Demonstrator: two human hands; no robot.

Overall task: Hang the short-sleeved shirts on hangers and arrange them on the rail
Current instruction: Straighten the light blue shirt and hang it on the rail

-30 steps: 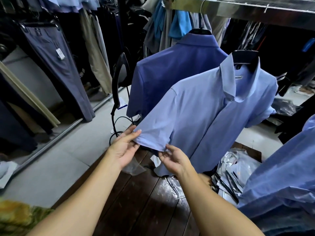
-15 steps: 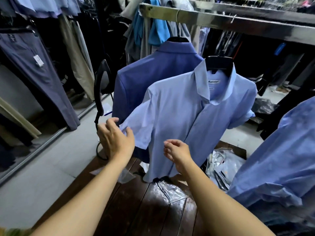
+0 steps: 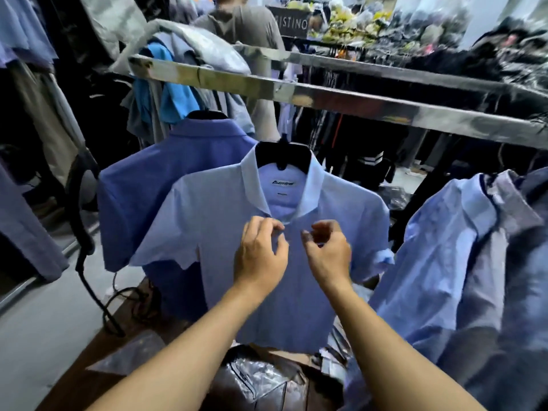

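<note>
Shirt: the light blue shirt (image 3: 213,226) hangs in the centre of the frame on a black hanger (image 3: 284,157). Its front faces you, and it sits below the rail (image 3: 355,100) that crosses the upper frame.
Left grip: your left grip (image 3: 261,250) pinches the placket just under the collar between thumb and forefinger.
Right grip: your right grip (image 3: 326,250) sits just right of the placket with its fingers curled. Blur hides whether it holds any cloth, so I cannot tell.
Likely step: you look to be closing the top button or squaring the collar.
Risk, pull: if you tug down on the placket, the hanger may tip and one shoulder may slide off it.
Risk, hook: the hook is too blurred to show whether it is seated on the rail. If it is only half on, a pull could drop hanger and shirt onto the plastic bags (image 3: 261,378) at lower centre.
Risk, neighbour: the darker blue shirt (image 3: 166,179) hangs just behind, to the left, and the two overlap. The sleeves could snag if you slide either one along.
Risk, cuff: the sleeve cuff at the right of the shirt looks folded over. If you leave it so, it will probably crease.
Risk, heap: the heaped shirts (image 3: 444,247) at the right edge lie near that sleeve, and your right forearm could drag them.
</note>
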